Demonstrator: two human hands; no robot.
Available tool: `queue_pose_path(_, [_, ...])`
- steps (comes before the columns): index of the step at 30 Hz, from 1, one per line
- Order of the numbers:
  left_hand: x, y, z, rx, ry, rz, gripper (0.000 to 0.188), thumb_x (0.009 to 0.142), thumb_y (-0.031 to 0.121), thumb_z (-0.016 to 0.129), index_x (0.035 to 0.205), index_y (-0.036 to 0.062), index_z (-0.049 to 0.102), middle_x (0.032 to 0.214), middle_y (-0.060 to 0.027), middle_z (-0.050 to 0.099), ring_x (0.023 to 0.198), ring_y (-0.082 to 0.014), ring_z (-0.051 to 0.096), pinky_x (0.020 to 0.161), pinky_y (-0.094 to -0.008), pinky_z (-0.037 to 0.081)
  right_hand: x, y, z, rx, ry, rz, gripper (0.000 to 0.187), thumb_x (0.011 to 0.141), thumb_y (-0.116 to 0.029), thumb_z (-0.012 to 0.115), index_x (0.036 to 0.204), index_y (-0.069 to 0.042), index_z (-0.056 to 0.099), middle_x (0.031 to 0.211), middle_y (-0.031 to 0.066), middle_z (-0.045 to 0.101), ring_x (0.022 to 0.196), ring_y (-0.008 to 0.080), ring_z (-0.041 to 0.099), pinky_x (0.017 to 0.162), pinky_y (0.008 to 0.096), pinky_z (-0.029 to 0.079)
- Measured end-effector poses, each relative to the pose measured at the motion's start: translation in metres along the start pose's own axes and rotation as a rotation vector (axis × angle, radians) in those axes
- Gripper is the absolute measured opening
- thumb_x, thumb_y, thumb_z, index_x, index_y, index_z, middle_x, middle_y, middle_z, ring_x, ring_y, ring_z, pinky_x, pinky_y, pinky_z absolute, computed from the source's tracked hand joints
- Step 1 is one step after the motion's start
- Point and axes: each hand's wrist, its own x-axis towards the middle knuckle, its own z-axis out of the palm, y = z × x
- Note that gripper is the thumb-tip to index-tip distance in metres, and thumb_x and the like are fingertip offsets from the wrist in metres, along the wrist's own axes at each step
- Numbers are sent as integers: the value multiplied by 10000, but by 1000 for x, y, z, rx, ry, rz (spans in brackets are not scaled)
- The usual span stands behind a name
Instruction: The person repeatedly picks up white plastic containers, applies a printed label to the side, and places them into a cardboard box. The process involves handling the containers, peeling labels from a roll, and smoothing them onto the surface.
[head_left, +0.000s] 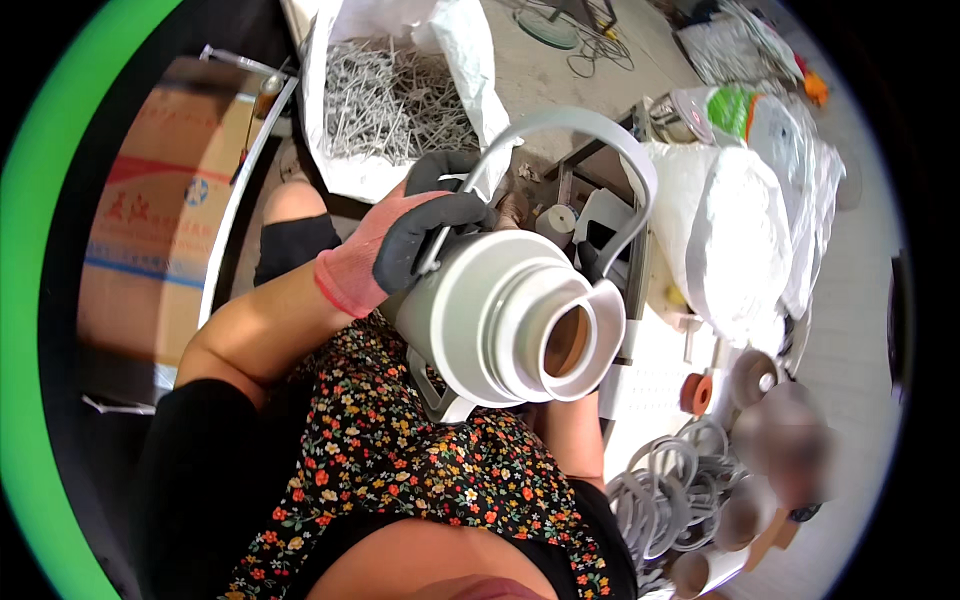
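A pale grey jug (470, 320), like a vacuum jug body, lies tilted in front of my lap. Its round mouth faces up toward me and to the right, and a brown inside shows. A curved grey bail handle (640, 165) arches over its far side. My left hand (410, 230), in a pink glove with dark grey coated fingers, is closed round the handle's left end against the jug. Most of my right hand (590, 262) is behind the jug; dark gloved fingertips show by the handle's right end. A grey loop grip (430, 395) sticks out at the jug's lower left.
A white sack (470, 90) of thin grey rods stands beyond my hands. On the left is a cardboard box (150, 200). White bags (725, 225) stand on the right. Several grey loop handles (665, 480), open cylinders and an orange ring (695, 393) lie at lower right.
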Motion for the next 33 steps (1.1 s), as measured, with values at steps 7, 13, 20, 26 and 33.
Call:
queue_pose_path(7, [-4,-14,-11,46,-64,167,381,875,27,640,1214,31,468,1076,-71,587,1052,-158,591,905,-288,490,-7,-6,13,357,-354,296,470,975,-325,474,1300,14,503,1254,170,585,1129,266,594,978,402,489])
queue_pose_path(13, [9,29,-4,174,36,10,434,929,104,600,1339,91,457,1154,-20,549,977,-89,547,835,-251,484,-4,7,30,258,-214,138,568,966,-459,429,1280,10,496,1259,204,566,1135,322,579,988,437,478])
queue_pose_path(20, [-7,38,-35,669,-128,320,432,920,149,611,1327,77,486,1038,-47,592,886,-146,590,806,-301,499,0,-4,27,-524,-75,-392,403,980,-303,469,1214,17,543,1204,186,583,1060,302,592,949,420,462])
queue_pose_path(26, [15,11,-59,69,-15,-93,436,947,245,561,1321,37,479,1136,-109,561,1017,-218,547,913,-358,449,4,-15,-12,-793,4,-585,352,930,-235,580,1157,34,570,1031,155,659,860,225,636,810,407,502])
queue_pose_path(33, [21,-33,-63,-32,-24,-349,498,977,356,503,1313,-11,470,1252,-181,525,1170,-301,497,1037,-425,390,-76,-45,-37,487,-81,-194,593,961,-403,541,1396,-26,395,1329,182,522,1215,300,529,1028,449,437])
